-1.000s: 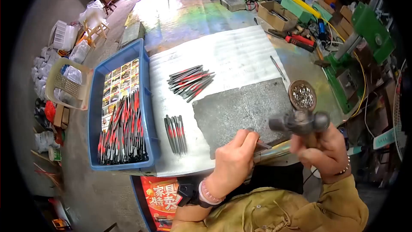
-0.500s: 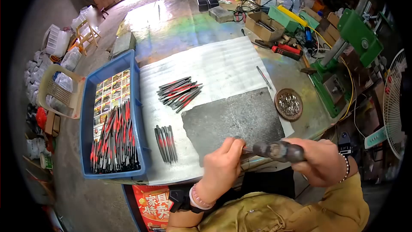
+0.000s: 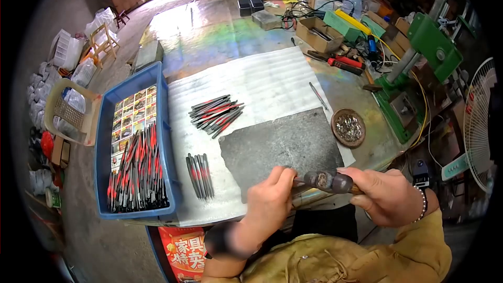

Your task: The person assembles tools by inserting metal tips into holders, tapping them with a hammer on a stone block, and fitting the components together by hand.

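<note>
My right hand (image 3: 387, 194) is wrapped round the handle of a hammer (image 3: 328, 182), its dark metal head pointing left. My left hand (image 3: 270, 199) is pinched closed just left of the hammer head, at the near edge of a dark stone slab (image 3: 283, 144). A thin end shows at its fingertips, too small and hidden to name. Beyond the slab lies a loose pile of slim black-and-red pen-like sticks (image 3: 216, 113). A neat row of similar sticks (image 3: 200, 176) is to its left. A round dish (image 3: 348, 128) of small shiny metal pieces stands right of the slab.
A blue crate (image 3: 171, 141) holding many black-and-red sticks stands at the left. One single stick (image 3: 318, 96) lies on the white foam sheet (image 3: 251, 73). On the right are a green press (image 3: 403, 94), red-handled pliers (image 3: 346, 63), a cardboard box (image 3: 318, 35) and a fan (image 3: 479, 126).
The whole view has shifted slightly. My right hand has turned a little, and the hammer handle shows more beside the head. My left hand stays pinched in nearly the same place.
</note>
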Available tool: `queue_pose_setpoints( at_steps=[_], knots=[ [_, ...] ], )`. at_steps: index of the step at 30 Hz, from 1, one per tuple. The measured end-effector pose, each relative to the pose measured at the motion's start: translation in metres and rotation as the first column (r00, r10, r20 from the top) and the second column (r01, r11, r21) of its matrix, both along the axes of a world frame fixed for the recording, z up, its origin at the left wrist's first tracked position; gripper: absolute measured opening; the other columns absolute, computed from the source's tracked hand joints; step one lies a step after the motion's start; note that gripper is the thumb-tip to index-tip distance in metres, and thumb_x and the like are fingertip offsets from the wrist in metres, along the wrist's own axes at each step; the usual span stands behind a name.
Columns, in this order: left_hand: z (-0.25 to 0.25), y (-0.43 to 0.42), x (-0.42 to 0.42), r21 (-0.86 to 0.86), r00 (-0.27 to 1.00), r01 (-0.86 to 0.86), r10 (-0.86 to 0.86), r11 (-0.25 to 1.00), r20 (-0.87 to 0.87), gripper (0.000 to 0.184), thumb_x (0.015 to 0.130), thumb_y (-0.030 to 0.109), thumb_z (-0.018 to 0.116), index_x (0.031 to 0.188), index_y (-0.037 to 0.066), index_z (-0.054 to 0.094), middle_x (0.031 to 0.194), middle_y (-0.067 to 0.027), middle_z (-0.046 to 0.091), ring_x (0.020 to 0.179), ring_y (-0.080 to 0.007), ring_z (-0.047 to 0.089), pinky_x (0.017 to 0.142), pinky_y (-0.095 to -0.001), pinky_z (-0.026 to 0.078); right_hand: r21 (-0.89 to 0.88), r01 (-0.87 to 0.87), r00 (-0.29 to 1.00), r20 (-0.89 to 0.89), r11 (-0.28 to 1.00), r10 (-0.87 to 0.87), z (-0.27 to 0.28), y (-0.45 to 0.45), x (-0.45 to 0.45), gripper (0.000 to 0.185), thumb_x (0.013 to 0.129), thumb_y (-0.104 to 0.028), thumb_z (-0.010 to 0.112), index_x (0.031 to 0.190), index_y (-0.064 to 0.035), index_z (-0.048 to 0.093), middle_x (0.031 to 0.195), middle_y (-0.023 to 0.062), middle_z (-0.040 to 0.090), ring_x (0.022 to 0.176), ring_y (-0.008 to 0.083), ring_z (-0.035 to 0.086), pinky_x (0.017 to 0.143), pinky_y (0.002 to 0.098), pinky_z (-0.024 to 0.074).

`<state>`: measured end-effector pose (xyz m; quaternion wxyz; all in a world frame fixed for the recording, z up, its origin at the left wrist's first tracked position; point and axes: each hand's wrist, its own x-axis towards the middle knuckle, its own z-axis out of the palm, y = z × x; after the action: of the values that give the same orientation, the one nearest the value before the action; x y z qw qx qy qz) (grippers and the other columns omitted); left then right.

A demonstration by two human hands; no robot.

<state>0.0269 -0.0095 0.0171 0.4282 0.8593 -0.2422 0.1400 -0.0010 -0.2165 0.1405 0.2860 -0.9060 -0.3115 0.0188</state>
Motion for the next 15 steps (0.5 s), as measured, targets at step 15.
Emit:
queue_pose_setpoints(
  at_steps=[15],
  knots=[
    [-0.004,0.001,0.002,0.015,1.0,-0.002,0.002,1.0,-0.023,0.022,0.073,-0.004,0.057,0.091,0.008,0.056,0.079,-0.0095,0.055,0.062,-0.0314,0.058,0.051,-0.0382,0.046,0.486,0.319,0.785,-0.617,0.813,0.061,-0.002,-0.056,-0.018,0.033,0.081,-0.008,0.063,0.112,-0.0035,0.053,0.087,0.0095,0.065,0.07,0.0221,0.066,0.06,0.0301,0.054]
  ],
)
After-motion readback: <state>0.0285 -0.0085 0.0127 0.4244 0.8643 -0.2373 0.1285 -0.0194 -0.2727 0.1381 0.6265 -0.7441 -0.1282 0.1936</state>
